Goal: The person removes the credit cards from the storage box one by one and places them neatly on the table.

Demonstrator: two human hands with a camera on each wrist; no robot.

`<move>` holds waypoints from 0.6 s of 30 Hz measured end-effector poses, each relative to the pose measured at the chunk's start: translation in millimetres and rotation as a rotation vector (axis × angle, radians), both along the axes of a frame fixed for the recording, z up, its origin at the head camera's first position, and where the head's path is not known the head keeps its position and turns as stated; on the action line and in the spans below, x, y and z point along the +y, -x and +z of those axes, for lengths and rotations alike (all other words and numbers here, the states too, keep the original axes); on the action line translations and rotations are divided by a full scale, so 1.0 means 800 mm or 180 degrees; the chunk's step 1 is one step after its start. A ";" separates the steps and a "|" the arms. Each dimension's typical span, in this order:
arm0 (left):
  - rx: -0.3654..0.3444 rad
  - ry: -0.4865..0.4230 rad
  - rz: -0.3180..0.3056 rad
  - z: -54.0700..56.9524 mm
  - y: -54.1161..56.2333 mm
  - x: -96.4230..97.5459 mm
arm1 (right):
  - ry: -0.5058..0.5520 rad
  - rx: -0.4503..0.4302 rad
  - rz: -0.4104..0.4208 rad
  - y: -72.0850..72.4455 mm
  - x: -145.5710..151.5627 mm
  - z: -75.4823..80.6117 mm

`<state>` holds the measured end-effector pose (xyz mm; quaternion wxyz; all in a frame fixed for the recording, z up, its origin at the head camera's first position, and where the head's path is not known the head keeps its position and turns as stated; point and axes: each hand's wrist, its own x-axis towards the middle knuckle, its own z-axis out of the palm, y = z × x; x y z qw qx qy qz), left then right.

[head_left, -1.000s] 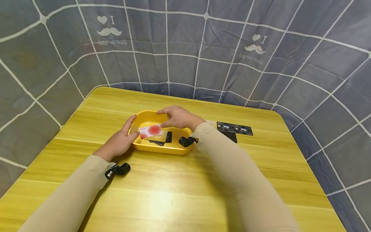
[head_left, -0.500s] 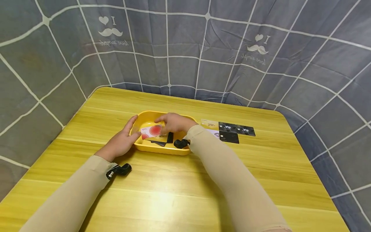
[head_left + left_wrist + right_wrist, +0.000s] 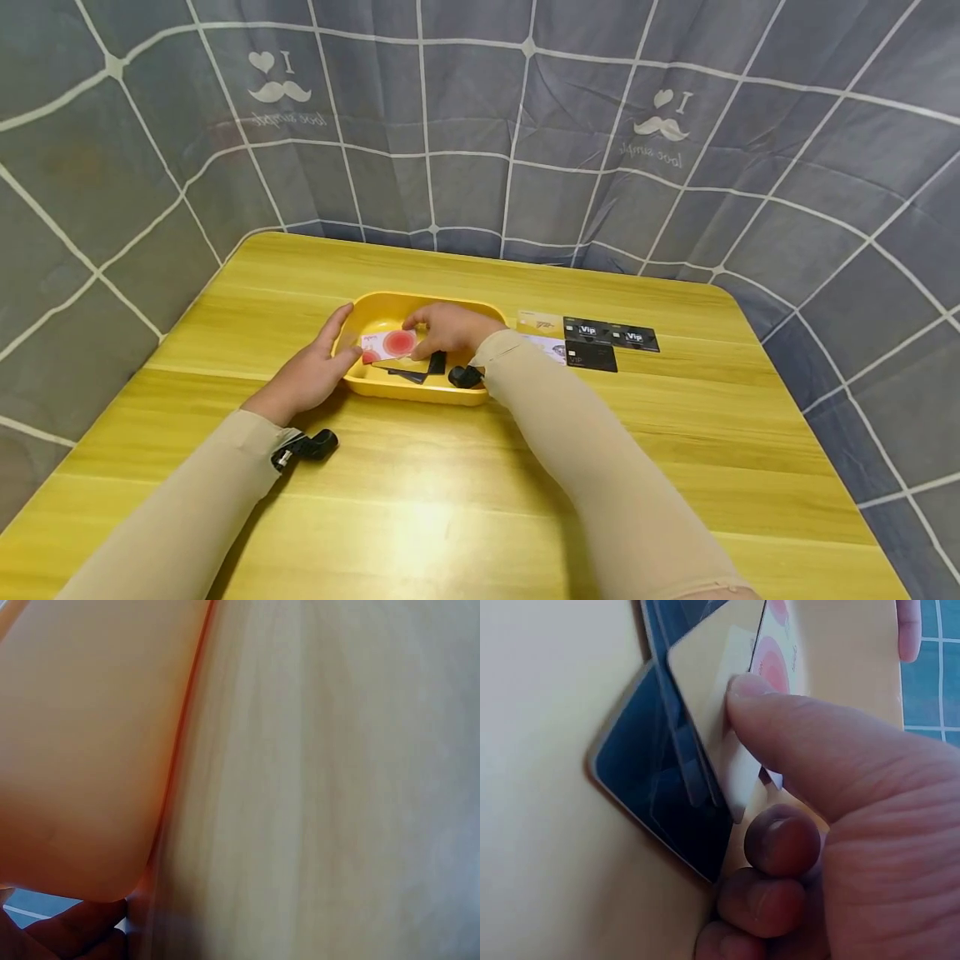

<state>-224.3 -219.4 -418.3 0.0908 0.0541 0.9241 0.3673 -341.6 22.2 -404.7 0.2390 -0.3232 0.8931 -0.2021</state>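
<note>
A yellow plastic tray (image 3: 416,392) sits on the table with several cards in it. My left hand (image 3: 307,372) grips its left end, thumb over the rim and fingers outside. Inside, my right hand (image 3: 450,327) is over the right part of the cards. In the right wrist view its thumb lies on a gold card (image 3: 709,682), while the other fingers stay curled and apart from the thumb. A white card with a red circle (image 3: 386,343) lies on top, left of the right hand. Dark cards (image 3: 660,772) lie under the gold one, partly covered.
Right of the tray, cards lie in rows on the wooden table (image 3: 420,517): a gold card (image 3: 540,322), black Vip cards (image 3: 633,337), another black card (image 3: 591,357) and a white one (image 3: 546,346) partly behind the sleeve. A grey checked curtain (image 3: 465,108) surrounds the table.
My right hand has lowered from above the tray's far side into it, onto the cards. My left hand keeps its grip on the tray's end.
</note>
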 end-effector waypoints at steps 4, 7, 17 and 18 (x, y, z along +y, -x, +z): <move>-0.0012 -0.0034 0.0008 -0.002 -0.002 0.000 | 0.0007 -0.0025 -0.0020 0.002 -0.001 -0.004; -0.0003 -0.0045 0.0009 -0.002 -0.002 0.000 | -0.0006 -0.0003 -0.0040 0.002 -0.001 -0.005; -0.0010 -0.0057 0.0015 -0.002 -0.003 0.000 | 0.0045 -0.0034 -0.0065 0.001 -0.002 -0.007; -0.0012 -0.0058 0.0013 -0.002 -0.003 0.001 | 0.0039 -0.0023 -0.0068 0.001 -0.001 -0.007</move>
